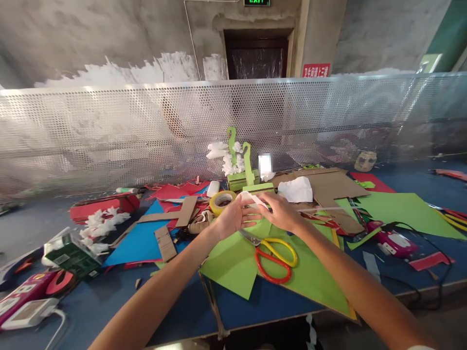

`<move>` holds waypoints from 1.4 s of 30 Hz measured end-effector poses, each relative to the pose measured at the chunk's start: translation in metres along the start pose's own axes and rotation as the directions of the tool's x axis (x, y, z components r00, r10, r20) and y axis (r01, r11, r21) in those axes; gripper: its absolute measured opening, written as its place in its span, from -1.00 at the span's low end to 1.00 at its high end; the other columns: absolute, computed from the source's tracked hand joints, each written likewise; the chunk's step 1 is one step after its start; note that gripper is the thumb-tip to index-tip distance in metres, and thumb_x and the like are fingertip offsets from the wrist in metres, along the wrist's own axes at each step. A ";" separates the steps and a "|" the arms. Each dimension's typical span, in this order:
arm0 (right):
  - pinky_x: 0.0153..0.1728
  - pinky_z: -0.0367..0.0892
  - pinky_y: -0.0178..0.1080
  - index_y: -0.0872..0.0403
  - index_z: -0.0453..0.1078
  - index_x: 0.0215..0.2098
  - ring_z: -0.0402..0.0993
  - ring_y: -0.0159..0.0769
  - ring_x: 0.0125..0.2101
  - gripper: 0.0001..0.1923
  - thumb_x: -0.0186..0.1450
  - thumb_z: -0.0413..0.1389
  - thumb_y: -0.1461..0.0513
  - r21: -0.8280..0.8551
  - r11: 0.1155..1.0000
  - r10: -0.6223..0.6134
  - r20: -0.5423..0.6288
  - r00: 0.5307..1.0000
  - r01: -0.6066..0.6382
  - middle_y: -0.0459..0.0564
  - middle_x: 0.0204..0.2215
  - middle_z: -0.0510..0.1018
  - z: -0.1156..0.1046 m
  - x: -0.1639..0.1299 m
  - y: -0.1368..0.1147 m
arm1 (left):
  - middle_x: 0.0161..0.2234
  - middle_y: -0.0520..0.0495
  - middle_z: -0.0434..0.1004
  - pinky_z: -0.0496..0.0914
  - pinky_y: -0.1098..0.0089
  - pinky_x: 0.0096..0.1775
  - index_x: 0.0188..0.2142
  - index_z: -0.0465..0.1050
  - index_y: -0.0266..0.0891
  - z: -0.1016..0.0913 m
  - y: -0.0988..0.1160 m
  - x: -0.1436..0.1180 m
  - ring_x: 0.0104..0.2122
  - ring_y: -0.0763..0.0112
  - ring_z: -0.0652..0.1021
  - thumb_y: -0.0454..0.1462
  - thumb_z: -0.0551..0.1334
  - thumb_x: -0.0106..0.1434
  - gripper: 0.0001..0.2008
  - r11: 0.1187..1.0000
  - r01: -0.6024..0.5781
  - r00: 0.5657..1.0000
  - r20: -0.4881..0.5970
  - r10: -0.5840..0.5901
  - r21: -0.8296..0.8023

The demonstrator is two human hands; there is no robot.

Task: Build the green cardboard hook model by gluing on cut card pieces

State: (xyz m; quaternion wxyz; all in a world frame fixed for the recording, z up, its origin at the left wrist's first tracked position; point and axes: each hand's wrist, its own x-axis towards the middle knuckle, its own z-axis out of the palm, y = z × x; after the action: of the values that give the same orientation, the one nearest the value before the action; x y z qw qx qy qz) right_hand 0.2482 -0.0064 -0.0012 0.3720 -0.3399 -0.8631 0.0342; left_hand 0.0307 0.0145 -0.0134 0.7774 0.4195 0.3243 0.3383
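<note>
- Two hands are meeting over the middle of the blue table, both pinching one small white strip, which looks like tissue or tape.
- At nine o'clock of the hands, white tissue tufts are lying beside a red box, well apart from the work.
- Left hand is curling closed, thumb and fingertips gripping the strip's left end.
- At eleven o'clock, just beyond that hand, a yellow tape roll is sitting flat.
- Right hand is closing on the strip's right end; how tightly, I cannot tell.
- At twelve o'clock a green cardboard stand with white tufts is standing upright.
- At six o'clock, red-and-yellow scissors are resting on green paper, untouched.
- By my reading, the strip is being shaped or pulled straight; the next move is calling for steady tension from both ends and a clear spot on the stand.
</note>
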 end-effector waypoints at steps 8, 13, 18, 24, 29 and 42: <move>0.02 0.45 -0.01 -0.01 0.42 -0.01 0.54 -0.03 0.05 -0.83 0.49 0.02 0.26 0.041 0.999 -0.031 0.053 0.998 0.028 0.16 0.08 0.59 -0.003 -0.004 -0.001 | -0.11 -0.27 0.70 0.54 0.26 -0.12 0.07 0.47 -0.22 -0.002 -0.008 0.006 -0.14 0.16 0.70 0.19 0.09 0.45 -0.43 0.997 -0.023 0.999 0.027 0.025 -0.075; 0.13 0.42 0.03 0.00 0.43 -0.11 0.47 -0.04 0.18 -0.92 0.46 0.11 0.28 0.018 0.995 -0.102 0.142 0.985 0.100 0.15 0.21 0.51 0.001 -0.008 0.001 | -0.17 -0.23 0.71 0.55 0.25 -0.10 0.00 0.55 -0.26 0.004 -0.010 0.002 -0.19 0.17 0.70 0.17 0.10 0.46 -0.43 0.994 -0.065 0.997 0.025 0.067 -0.087; 0.24 0.35 0.09 0.00 0.48 -0.13 0.35 -0.03 0.31 -0.88 0.40 0.18 0.33 0.014 0.984 -0.175 0.216 0.961 0.176 0.10 0.33 0.42 0.001 -0.012 0.001 | -0.24 -0.15 0.70 0.54 0.33 -0.17 0.07 0.54 -0.29 0.007 -0.013 -0.001 -0.29 0.27 0.67 -0.02 0.21 0.46 -0.59 0.989 -0.135 0.991 -0.027 0.133 -0.061; 0.24 0.35 0.09 0.01 0.56 -0.22 0.43 0.02 0.25 -0.88 0.43 0.23 0.15 0.030 0.984 -0.179 0.241 0.954 0.177 0.11 0.26 0.49 -0.001 -0.012 0.001 | -0.34 -0.10 0.67 0.49 0.41 -0.35 -0.11 0.57 -0.31 0.008 -0.023 0.002 -0.43 0.34 0.63 -0.12 0.33 0.36 -0.72 0.983 -0.181 0.982 -0.054 0.179 -0.029; 0.09 0.42 -0.01 0.02 0.49 -0.13 0.54 -0.01 0.09 -0.91 0.41 0.26 0.20 -0.015 0.994 -0.104 0.181 0.978 0.109 0.11 0.02 0.63 0.009 -0.011 0.000 | -0.25 -0.15 0.67 0.53 0.37 -0.28 -0.02 0.56 -0.30 0.011 -0.033 0.008 -0.36 0.28 0.65 0.00 0.33 0.36 -0.58 0.976 -0.216 0.976 -0.020 0.216 0.009; -0.21 0.43 -0.18 0.07 0.49 0.01 0.65 -0.01 -0.14 -0.71 0.32 0.20 0.37 -0.078 0.996 -0.013 0.233 0.972 0.032 0.16 -0.10 0.69 0.012 -0.013 0.002 | 0.18 -0.18 0.54 0.54 0.27 0.03 0.44 0.25 -0.03 0.022 -0.027 -0.021 0.09 0.09 0.58 -0.26 0.46 0.22 -0.17 0.692 -0.500 0.866 0.291 0.406 0.521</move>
State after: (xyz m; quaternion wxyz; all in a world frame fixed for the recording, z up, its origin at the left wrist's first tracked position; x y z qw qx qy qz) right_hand 0.2470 -0.0104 -0.0185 0.2546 -0.3384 -0.9053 0.0343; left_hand 0.0432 -0.0232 -0.0225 0.5259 0.7276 0.2371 0.3712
